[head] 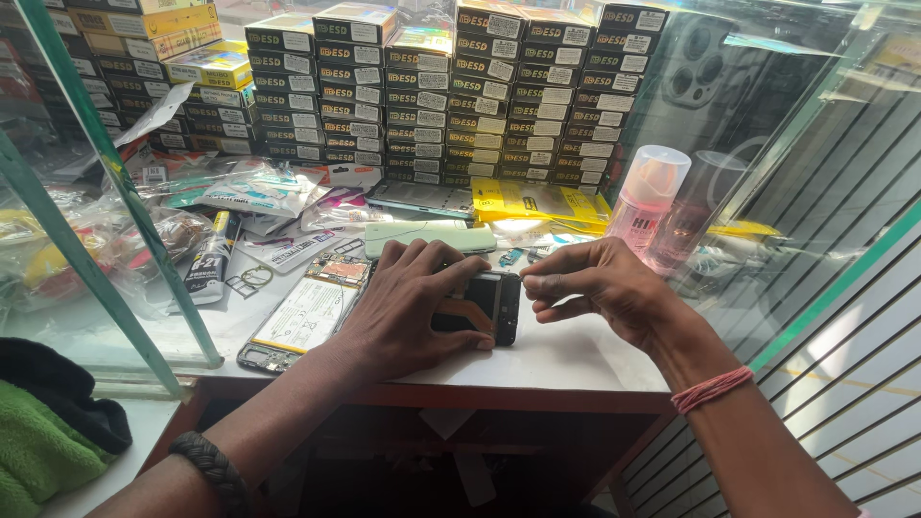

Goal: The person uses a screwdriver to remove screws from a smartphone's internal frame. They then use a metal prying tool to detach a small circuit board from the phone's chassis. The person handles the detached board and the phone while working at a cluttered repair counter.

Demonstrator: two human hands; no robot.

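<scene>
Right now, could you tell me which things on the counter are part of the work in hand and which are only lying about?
In hand:
- left hand
- right hand
- small dark opened device held between both

Lying about:
- opened phone
- pale green phone
- glue tube
- pink spray bottle
- stacked boxes

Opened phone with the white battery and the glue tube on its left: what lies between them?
In the head view, a small metal frame piece lies on the white counter between the opened phone and the glue tube.

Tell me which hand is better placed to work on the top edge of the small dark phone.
Probably the right hand: its pinched fingertips sit at the top edge of the dark phone, while the left hand wraps around the phone, steadying it on the white table.
</scene>
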